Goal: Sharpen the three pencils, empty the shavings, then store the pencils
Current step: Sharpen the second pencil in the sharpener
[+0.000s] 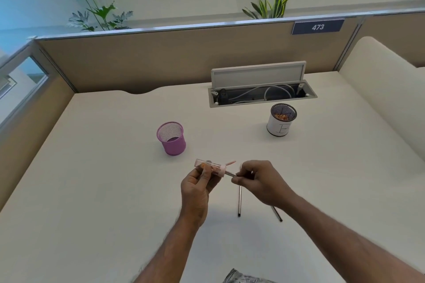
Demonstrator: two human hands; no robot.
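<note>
My left hand (199,185) holds a clear tube-shaped sharpener (210,167) with a pink cap; some shavings show inside it. My right hand (261,180) grips a dark pencil (230,174) whose tip sits in the sharpener's pink end. Two more dark pencils lie on the desk: one (240,200) runs straight down below my right hand, the other (276,213) pokes out from under my right wrist. An empty purple mesh cup (172,139) stands behind my left hand. A white-wrapped mesh cup (281,120) with shavings inside stands at the back right.
The white desk (115,179) is walled by tan partitions at the back and left. An open cable tray (262,95) with its lid raised sits behind the white cup. A rolled white sheet (388,89) lies along the right edge.
</note>
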